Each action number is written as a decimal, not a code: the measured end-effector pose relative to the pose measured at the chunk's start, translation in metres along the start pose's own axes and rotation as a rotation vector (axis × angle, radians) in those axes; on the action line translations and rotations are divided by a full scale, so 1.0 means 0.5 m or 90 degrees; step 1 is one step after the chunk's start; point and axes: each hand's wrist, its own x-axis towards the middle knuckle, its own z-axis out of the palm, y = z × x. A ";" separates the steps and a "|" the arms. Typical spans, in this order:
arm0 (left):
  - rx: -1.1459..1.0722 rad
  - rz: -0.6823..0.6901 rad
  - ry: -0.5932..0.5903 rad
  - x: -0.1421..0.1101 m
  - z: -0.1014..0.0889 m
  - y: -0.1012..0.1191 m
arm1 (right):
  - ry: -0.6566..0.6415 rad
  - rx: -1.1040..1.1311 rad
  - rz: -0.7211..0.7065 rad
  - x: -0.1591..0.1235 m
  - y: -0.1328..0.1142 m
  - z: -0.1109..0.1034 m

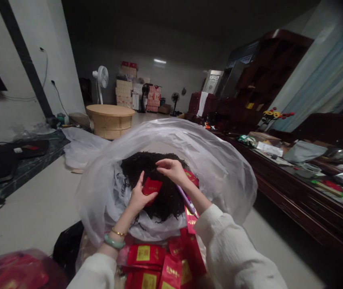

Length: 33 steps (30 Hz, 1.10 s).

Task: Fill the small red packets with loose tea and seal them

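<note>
My left hand [138,196] is closed on a small red packet [151,187], held over a dark heap of loose dried leaves [147,168] inside a large clear plastic bag [219,168]. My right hand [173,169] hovers just above the packet with fingers pinched together over the leaves; what they pinch is too small to make out. A purple strip [186,199] lies under my right wrist. Several red and gold packets [156,265] are piled below my arms, near me.
A dark wooden table [294,192] with papers and bags runs along the right. A round wooden table [110,118], fans and stacked boxes stand at the back. A low dark ledge [23,168] lines the left wall. A red bag [11,271] sits at bottom left.
</note>
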 end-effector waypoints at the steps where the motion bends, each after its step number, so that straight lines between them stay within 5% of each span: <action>1: -0.002 0.006 0.010 0.000 -0.001 -0.001 | 0.034 0.006 0.014 0.002 0.005 -0.002; 4: -0.044 0.007 0.010 0.002 -0.002 -0.004 | 0.074 -0.030 0.018 -0.002 0.013 -0.005; 9: -0.111 -0.021 -0.013 0.007 0.002 -0.003 | -0.102 -0.076 -0.083 -0.030 0.004 0.003; 12: -0.160 -0.039 -0.024 0.006 0.003 0.006 | -0.133 -0.069 -0.064 -0.033 0.005 0.007; 17: -0.230 -0.080 -0.063 -0.001 0.000 0.025 | -0.012 0.017 0.026 -0.010 0.026 0.001; 22: -0.224 -0.069 -0.056 -0.002 0.000 0.020 | 0.097 -0.054 -0.044 -0.013 0.028 -0.001; 33: -0.105 -0.021 -0.018 0.003 0.002 0.002 | -0.116 -0.206 -0.183 -0.045 0.015 0.014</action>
